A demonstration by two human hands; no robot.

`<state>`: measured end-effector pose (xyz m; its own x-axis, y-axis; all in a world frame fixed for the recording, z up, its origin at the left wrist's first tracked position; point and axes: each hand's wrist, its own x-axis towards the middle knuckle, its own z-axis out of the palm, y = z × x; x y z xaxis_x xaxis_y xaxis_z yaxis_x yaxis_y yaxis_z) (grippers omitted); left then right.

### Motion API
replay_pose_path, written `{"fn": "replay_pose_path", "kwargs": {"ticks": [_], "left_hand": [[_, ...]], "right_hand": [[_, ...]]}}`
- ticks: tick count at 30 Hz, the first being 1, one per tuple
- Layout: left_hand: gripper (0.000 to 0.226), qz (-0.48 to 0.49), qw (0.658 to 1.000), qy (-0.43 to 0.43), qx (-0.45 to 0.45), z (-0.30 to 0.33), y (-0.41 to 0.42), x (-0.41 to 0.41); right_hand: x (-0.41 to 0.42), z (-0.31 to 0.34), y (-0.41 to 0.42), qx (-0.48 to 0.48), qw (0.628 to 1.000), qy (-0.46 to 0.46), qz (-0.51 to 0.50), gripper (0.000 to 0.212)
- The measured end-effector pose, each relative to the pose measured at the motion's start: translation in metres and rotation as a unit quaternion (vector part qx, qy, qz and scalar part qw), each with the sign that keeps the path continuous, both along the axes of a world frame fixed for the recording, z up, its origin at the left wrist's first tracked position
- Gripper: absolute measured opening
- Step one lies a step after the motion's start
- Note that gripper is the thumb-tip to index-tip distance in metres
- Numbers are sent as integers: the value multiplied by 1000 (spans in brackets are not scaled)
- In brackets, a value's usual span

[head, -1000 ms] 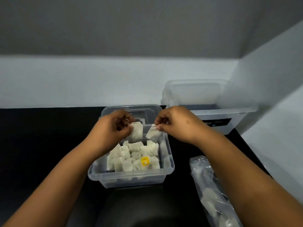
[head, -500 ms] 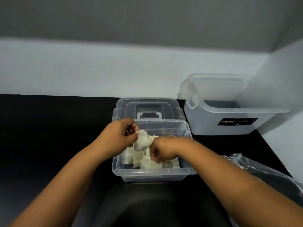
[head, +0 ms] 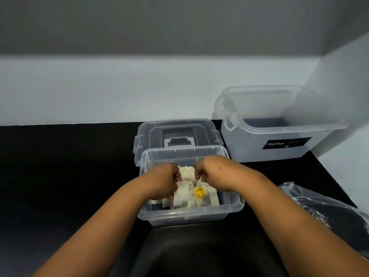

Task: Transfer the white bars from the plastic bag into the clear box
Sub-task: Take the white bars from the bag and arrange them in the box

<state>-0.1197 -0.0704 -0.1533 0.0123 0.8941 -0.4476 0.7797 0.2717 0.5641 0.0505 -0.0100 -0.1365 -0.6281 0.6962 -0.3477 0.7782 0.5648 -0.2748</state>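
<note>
The small clear box stands on the black counter, holding several white bars; one bar carries a yellow label. Both my hands reach down inside it. My left hand pinches a white bar low at the box's left side. My right hand hovers over the bars on the right, its fingers curled in with nothing visible between them. The crumpled plastic bag lies on the counter at the right, partly behind my right forearm.
The box's lid lies flat just behind it. A larger clear tub with a black Megabox label stands at the back right against the wall corner. A dark rounded shape fills the near edge below the box.
Both hands came down from above the box into it. The bar my right hand held is no longer in it; the left hand lowered its bar among the others.
</note>
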Motion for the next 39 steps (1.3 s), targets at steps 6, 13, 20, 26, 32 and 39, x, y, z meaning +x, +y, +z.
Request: {"fn": "replay_pose_path", "kwargs": {"ticks": [6,13,20,26,32,39], "left_hand": [[31,-97,983,129,-91,-23,1,15],[32,-89,965,237,-77,-20,-2,22],[20,-25,966,254,48,8,3,36],[18,-20,964,133,229,40,-12,110],[36,-193,955,34,221,15,-31,196],[105,-391,892,147,175,-47,-38,243]], "right_hand": [[32,29,-16,2,996,81,-38,17],[79,40,-30,5,986,142,-87,12],[128,43,-38,6,979,147,-142,12],[190,40,-46,3,974,131,-185,9],[249,22,-55,-64,971,74,-217,7],[272,-20,-56,-96,972,-21,-212,9]]}}
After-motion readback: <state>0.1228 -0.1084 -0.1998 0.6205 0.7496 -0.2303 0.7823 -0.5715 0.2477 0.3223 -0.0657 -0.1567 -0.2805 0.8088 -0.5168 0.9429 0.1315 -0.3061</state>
